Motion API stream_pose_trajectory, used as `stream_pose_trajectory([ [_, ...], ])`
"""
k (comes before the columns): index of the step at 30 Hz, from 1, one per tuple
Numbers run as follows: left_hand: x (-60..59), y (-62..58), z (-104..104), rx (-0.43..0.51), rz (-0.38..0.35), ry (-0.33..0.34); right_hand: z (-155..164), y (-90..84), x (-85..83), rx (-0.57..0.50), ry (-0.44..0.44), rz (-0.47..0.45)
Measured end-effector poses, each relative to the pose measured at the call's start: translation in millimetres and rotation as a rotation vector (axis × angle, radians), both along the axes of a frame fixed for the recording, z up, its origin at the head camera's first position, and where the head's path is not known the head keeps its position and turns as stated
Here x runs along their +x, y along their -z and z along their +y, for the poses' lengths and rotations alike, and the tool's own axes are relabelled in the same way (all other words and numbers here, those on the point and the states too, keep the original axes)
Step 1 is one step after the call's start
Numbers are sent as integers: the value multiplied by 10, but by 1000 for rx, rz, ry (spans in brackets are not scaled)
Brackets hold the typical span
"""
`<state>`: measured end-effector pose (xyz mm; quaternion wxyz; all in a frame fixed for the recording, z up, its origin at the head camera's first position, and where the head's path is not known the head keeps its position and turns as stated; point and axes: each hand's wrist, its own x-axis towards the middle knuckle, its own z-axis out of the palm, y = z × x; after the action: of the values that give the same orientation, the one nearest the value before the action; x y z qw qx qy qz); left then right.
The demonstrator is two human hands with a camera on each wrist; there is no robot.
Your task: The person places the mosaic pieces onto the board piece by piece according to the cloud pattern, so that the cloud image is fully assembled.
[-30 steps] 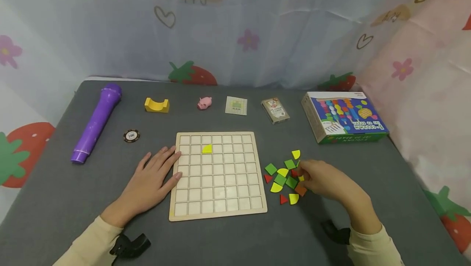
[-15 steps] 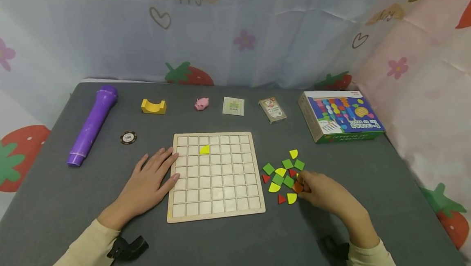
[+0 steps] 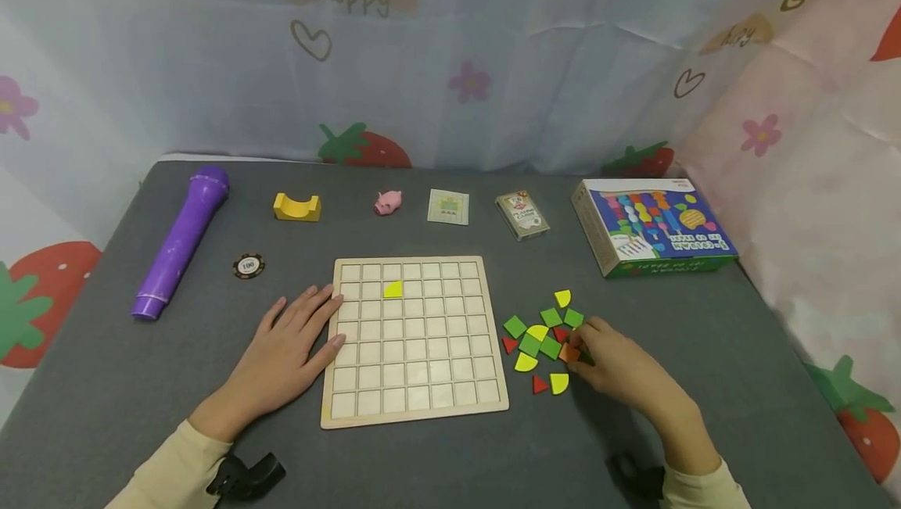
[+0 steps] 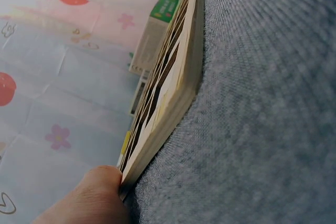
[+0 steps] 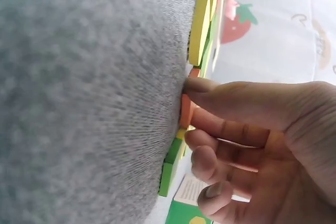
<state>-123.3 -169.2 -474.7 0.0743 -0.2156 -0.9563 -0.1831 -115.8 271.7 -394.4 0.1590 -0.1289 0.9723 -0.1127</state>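
A square wooden grid board (image 3: 417, 373) lies on the table, with one yellow quarter-circle tile (image 3: 393, 289) in its upper part. My left hand (image 3: 292, 345) lies flat, fingers spread, its fingertips and thumb touching the board's left edge; the thumb also shows against the rim in the left wrist view. To the right of the board is a loose group of green squares, yellow quarter-circles and red triangles. At that group's right side my right hand (image 3: 626, 364) pinches an orange square tile (image 5: 186, 111) between thumb and forefinger. The hand partly covers a yellow piece.
Along the back stand a purple microphone (image 3: 181, 243), a yellow arched block (image 3: 296, 208), a pink pig figure (image 3: 387, 202), a pattern card (image 3: 448, 207), a card pack (image 3: 522, 215) and a picture box (image 3: 655, 226). A poker chip (image 3: 249, 265) lies left of the board.
My right hand has shifted slightly toward the front onto the orange tile, uncovering a green square behind it. My left hand stays at the board's edge. The head view has tilted slightly.
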Motion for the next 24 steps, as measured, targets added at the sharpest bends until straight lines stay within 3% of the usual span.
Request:
stream_pose_trajectory([
  [7, 4, -25, 6, -1, -11, 8, -78, -104, -17, -3, -41, 47],
  [18, 22, -8, -18, 2, -15, 2, -413, -313, -252, -105, -302, 255],
  [24, 9, -13, -9, -6, -5, 5, -598, -396, -395, -114, -343, 287],
])
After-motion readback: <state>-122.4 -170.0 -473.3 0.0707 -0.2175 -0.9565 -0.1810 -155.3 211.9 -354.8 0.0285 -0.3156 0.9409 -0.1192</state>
